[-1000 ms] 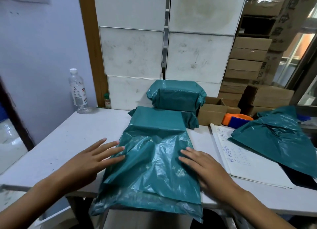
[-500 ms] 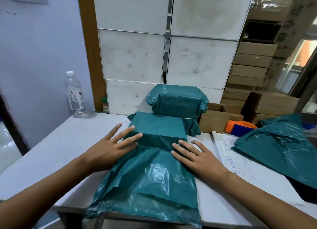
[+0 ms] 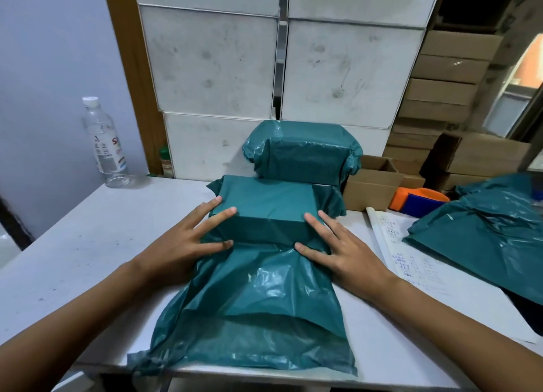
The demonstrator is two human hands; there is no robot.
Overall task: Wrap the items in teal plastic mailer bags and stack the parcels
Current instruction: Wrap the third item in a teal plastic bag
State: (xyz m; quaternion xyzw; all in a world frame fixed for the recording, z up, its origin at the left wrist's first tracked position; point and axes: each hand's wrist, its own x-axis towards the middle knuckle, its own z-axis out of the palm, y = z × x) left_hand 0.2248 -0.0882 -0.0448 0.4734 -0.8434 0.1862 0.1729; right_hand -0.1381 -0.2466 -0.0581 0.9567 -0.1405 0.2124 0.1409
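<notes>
**Head view: both hands flat on a half-wrapped teal parcel**

Far left, by the wall: clear water bottle [image 3: 103,145], upright on white table [image 3: 97,239]. Just right of it, against the stacked white boxes [image 3: 211,68], a small green-capped bottle [image 3: 165,162].

Left of centre: left hand [image 3: 179,244], fingers straight and spread, pressing on the left end of the boxed item inside the teal mailer bag [image 3: 258,309]; gripping nothing. Centre: boxy front of that bag raised between the two hands, loose open end of the bag trailing near, over the table's near edge. Behind it, touching, a finished teal parcel [image 3: 302,153] sitting higher, at the far edge.

Right of centre: right hand [image 3: 346,253], fingers likewise straight and spread, pressing on the right end of the same bag.

Further right: open cardboard box [image 3: 371,186], orange and blue tape dispenser [image 3: 417,203], written paper sheet [image 3: 411,262], and on it a heap of empty teal bags [image 3: 487,230]. Far right: stacked brown cartons [image 3: 449,77].
</notes>
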